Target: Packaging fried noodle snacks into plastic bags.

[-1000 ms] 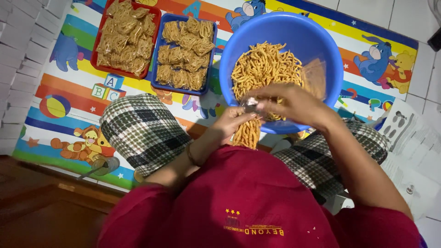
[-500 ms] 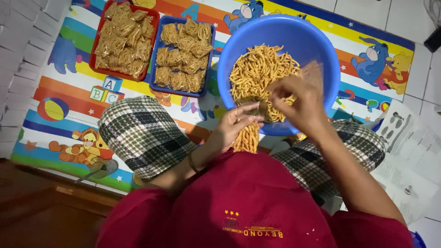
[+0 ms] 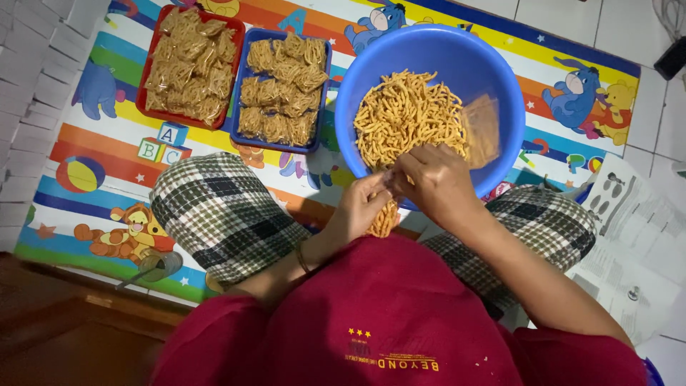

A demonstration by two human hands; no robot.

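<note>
A big blue bowl [image 3: 457, 53] full of orange snack sticks [image 3: 404, 118] stands on the mat in front of my knees. My left hand [image 3: 361, 207] grips a small clear bag of snack sticks [image 3: 384, 218] that hangs below the bowl's near rim. My right hand [image 3: 436, 182] pinches the top of the same bag, fingers closed against the left hand's. A loose clear plastic bag [image 3: 482, 129] lies inside the bowl on the right.
A red tray [image 3: 153, 68] and a blue tray [image 3: 243, 78] hold several filled snack bags at the upper left. A colourful cartoon mat [image 3: 93, 171] covers the tiled floor. Printed papers [image 3: 629, 229] lie at the right. My checked-trouser knees flank the bowl.
My right hand has come down from the snack pile to the bowl's near rim and met the left hand at the bag's top. The left hand has closed on the bag.
</note>
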